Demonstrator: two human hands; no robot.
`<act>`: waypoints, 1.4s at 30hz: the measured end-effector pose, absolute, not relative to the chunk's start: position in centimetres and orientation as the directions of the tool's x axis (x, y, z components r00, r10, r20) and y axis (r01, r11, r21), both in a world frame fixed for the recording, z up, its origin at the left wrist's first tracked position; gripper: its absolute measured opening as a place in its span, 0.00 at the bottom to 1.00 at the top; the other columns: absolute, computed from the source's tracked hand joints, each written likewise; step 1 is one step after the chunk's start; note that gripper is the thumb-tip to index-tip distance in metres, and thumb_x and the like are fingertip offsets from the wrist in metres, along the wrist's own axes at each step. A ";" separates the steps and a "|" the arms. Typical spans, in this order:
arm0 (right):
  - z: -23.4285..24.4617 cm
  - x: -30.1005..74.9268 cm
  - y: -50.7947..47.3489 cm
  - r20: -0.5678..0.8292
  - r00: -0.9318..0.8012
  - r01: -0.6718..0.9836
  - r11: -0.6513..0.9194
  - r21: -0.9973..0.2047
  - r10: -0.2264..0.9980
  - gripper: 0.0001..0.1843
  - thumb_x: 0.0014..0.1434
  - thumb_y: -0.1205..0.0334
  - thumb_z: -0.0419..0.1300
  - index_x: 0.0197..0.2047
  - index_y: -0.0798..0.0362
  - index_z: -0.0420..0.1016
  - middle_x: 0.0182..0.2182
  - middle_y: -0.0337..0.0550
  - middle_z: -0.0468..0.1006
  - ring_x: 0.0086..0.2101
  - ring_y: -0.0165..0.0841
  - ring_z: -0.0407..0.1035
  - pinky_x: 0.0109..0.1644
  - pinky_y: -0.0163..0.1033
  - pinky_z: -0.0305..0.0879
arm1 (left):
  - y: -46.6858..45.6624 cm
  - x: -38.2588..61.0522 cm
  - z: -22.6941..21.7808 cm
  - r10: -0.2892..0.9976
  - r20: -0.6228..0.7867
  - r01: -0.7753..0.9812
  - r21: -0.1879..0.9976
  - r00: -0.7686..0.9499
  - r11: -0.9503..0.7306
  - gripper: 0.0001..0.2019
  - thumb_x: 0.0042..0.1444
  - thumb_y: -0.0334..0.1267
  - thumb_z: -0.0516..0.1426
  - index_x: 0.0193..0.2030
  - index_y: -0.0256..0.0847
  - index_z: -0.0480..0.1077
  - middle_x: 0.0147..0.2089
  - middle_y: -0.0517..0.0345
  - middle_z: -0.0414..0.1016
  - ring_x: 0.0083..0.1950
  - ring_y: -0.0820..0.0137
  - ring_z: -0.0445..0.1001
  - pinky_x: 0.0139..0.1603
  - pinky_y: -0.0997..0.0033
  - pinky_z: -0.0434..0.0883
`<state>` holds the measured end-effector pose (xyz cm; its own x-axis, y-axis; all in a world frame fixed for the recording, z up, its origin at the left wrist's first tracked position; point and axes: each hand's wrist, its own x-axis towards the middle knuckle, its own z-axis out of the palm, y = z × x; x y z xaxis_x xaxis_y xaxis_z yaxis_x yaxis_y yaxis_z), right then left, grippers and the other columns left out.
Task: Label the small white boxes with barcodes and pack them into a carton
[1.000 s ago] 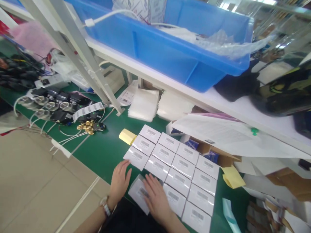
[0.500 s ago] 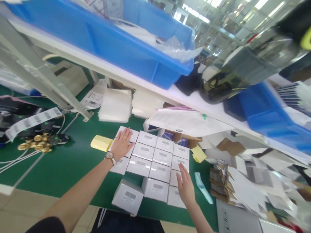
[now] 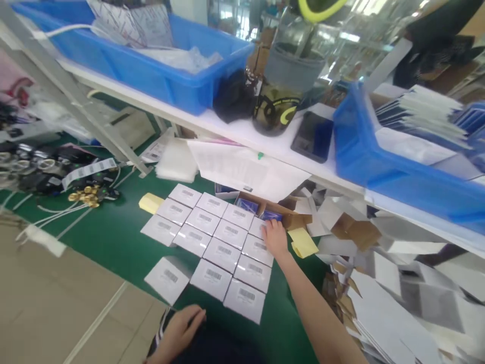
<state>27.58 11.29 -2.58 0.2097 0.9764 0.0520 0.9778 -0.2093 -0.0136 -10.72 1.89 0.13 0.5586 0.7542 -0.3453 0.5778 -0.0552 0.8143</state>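
Several white boxes (image 3: 224, 254) with barcode labels lie in close rows on the green table. My right hand (image 3: 275, 238) rests on the small white box (image 3: 256, 227) at the far right corner of the rows, its fingers over the top and hiding part of it. My left hand (image 3: 182, 326) is low at the table's front edge, above my lap, with fingers loosely curled and nothing visible in them. Nearest to it, one labelled white box (image 3: 167, 279) sits tilted apart from the rows.
Yellow folded papers (image 3: 150, 202) (image 3: 302, 242) lie on both sides of the rows. Behind stands an open carton (image 3: 290, 220) with blue packs. Flattened cartons (image 3: 394, 308) pile up at right. Brass fittings (image 3: 87, 196) lie left. Overhead, a shelf (image 3: 242, 134) holds blue bins (image 3: 189, 88) and a phone (image 3: 312, 136).
My left hand has left the far left boxes and dropped to the front edge. My right hand has moved to the far right corner box. The camera view has turned.
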 end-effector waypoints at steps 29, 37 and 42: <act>-1.4 29.5 10.0 -0.049 0.120 0.988 -0.124 -0.092 0.992 0.20 0.66 0.51 0.52 0.50 0.58 0.72 0.48 0.58 0.73 0.49 0.47 0.65 0.50 0.45 0.61 | -7.6 0.2 -4.5 0.682 -0.727 0.269 0.675 0.078 0.687 0.40 0.44 0.63 0.58 0.56 0.32 0.67 0.48 0.43 0.79 0.47 0.55 0.78 0.47 0.58 0.72; -1.2 28.9 10.6 -0.089 0.120 0.990 -0.126 -0.056 0.989 0.27 0.67 0.45 0.50 0.47 0.63 0.71 0.46 0.63 0.75 0.48 0.50 0.69 0.49 0.48 0.61 | -7.5 -0.1 -3.8 0.712 -0.701 0.273 0.694 0.045 0.666 0.33 0.45 0.61 0.56 0.48 0.34 0.70 0.47 0.42 0.79 0.48 0.54 0.78 0.47 0.59 0.73; -1.7 28.7 5.6 -0.170 0.156 0.984 -0.167 -0.058 0.973 0.23 0.69 0.47 0.47 0.48 0.61 0.67 0.36 0.56 0.79 0.39 0.44 0.75 0.40 0.41 0.61 | -8.7 -2.0 -3.3 0.756 -0.654 0.400 0.700 0.027 0.591 0.27 0.52 0.56 0.53 0.48 0.34 0.72 0.49 0.44 0.80 0.50 0.56 0.78 0.53 0.61 0.72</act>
